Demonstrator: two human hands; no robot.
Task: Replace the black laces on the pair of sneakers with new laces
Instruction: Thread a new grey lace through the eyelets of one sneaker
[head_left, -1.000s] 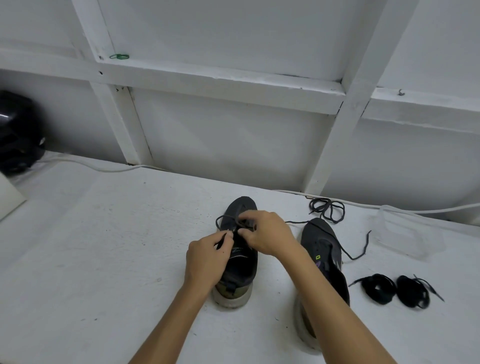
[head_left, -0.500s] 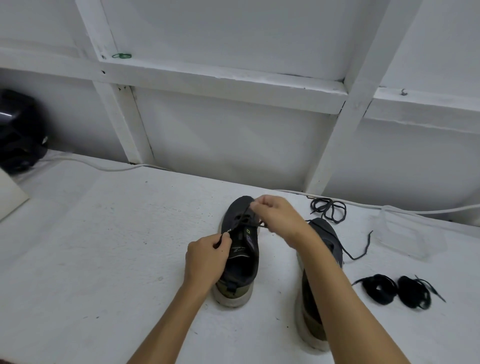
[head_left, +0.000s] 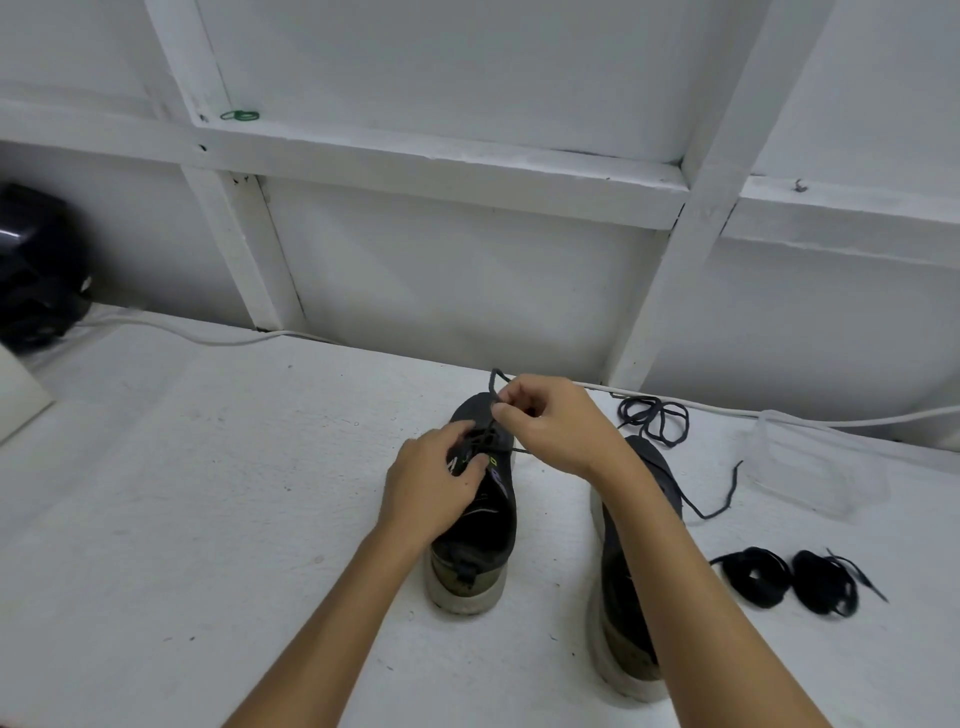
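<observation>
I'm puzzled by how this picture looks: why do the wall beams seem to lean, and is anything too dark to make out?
Head view: the wide-angle lens splays the white wall beams outward. Lighting is soft and even, shadows faint. The coiled black laces and the dark object at far left lose detail; the hands look sharp.

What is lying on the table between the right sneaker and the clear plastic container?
In the head view, a loose black lace lies between the right sneaker and the clear plastic container.
</observation>
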